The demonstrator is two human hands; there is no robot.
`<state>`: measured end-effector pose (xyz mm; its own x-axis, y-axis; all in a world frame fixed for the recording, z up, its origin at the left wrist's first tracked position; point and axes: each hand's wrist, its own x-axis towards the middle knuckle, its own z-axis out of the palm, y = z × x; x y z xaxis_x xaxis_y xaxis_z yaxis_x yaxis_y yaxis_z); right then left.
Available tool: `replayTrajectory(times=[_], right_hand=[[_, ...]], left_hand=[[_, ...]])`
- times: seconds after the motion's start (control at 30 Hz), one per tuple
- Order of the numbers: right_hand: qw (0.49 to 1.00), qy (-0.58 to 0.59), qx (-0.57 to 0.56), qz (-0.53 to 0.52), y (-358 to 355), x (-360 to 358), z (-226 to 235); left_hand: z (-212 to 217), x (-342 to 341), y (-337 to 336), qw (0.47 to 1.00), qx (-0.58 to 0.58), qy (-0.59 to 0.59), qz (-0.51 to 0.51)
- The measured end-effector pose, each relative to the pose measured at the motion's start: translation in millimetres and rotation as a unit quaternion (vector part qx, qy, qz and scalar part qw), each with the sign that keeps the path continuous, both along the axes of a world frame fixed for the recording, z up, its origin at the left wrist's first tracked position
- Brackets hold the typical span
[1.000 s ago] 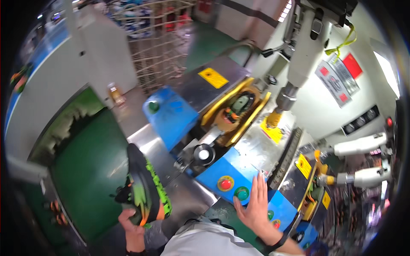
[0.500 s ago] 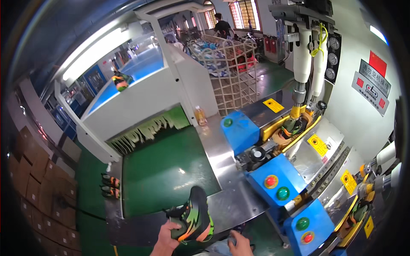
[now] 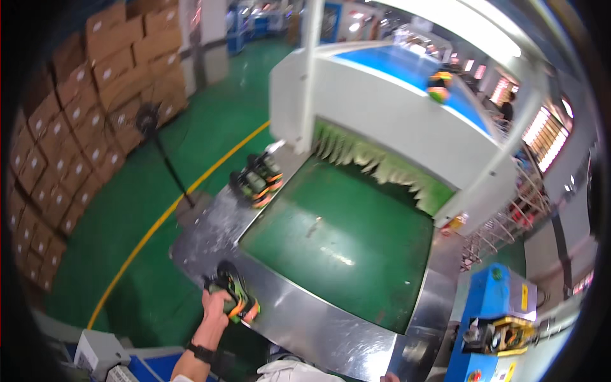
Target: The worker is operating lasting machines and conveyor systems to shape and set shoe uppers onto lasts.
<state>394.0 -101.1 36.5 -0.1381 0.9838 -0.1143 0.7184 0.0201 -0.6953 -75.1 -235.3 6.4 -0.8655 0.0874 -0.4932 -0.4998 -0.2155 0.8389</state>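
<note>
My left hand (image 3: 217,303) grips dark sneakers with green and orange trim (image 3: 237,293), seemingly a pair held together, at the left front corner of the steel table rim (image 3: 299,305). The fingers wrap round the heel part, and a dark band circles the wrist. Only a bit of my right hand (image 3: 389,378) shows at the lower edge, beside the table's front right corner; its fingers are mostly cut off. Farther up the left rim stand more sneakers of the same colours (image 3: 256,181), side by side.
A green conveyor belt (image 3: 337,235) runs under a fringed opening in a white machine (image 3: 394,105). One sneaker (image 3: 439,86) rests on the blue upper belt. Blue press machines (image 3: 490,299) stand at right. A fan on a stand (image 3: 149,119) and stacked cartons (image 3: 76,121) are at left.
The view has swung left. My left hand has carried the sneakers left along the table's front rim to its corner. My right hand has dropped almost out of view.
</note>
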Motion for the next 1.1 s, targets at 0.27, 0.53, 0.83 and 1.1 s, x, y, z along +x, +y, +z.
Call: replayTrajectory(times=[0.27, 0.53, 0.83, 1.1], right_hand=[[0.894, 0.107, -0.186, 0.395, 192.6, -380.1, 23.6], [0.818, 0.051, -0.124, 0.559, 251.4, -743.4, -79.3], [0.778, 0.167, -0.396, 0.459, 201.6, -639.5, -71.1], [0.786, 0.368, -0.482, -0.117, 95.1, -205.4, 24.2]], left_hand=[[-110.5, -121.3, 18.7, 0.933, -0.315, 0.173, -0.037], [-70.3, -116.8, 2.1, 0.960, -0.193, 0.180, -0.089], [-61.4, -122.0, -42.4, 0.973, -0.212, 0.078, -0.043], [-40.4, -126.2, 52.9, 0.958, -0.012, 0.010, -0.285]])
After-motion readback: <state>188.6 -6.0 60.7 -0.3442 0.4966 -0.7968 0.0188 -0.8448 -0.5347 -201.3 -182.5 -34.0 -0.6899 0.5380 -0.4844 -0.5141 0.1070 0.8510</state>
